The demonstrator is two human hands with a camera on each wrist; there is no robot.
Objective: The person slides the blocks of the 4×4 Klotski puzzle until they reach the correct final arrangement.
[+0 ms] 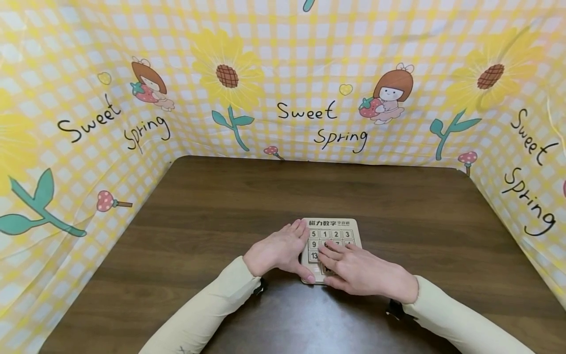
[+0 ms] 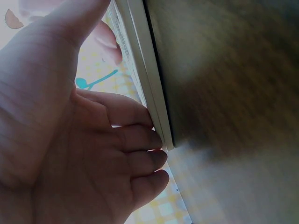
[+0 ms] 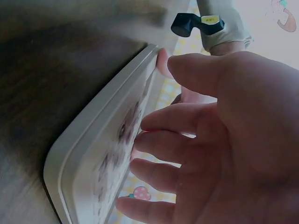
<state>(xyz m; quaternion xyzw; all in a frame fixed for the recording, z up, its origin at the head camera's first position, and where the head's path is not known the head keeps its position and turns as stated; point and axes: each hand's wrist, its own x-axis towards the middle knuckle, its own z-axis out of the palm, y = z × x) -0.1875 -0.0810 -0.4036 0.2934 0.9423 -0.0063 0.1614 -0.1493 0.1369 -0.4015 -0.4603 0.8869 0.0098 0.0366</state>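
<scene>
A cream sliding number puzzle (image 1: 327, 223) lies flat on the table, its top row reading 5, 1, 2, 3. Along its left side rests my left hand (image 1: 283, 250), fingers stretched out and thumb by the near left corner. In the left wrist view those fingertips (image 2: 156, 161) touch the puzzle's edge (image 2: 148, 70). My right hand (image 1: 364, 270) reaches over the number tiles (image 1: 325, 234) with its fingers extended and hides several in the lower rows. The right wrist view shows these fingers (image 3: 163, 144) at the puzzle's face; exact contact there is blurred.
A dark brown wooden table (image 1: 212, 196) extends around the puzzle. Yellow checked cloth (image 1: 300, 64) with flowers and "Sweet Spring" lettering stands behind the table and along both sides. A dark strap device (image 3: 196, 23) sits on the left wrist.
</scene>
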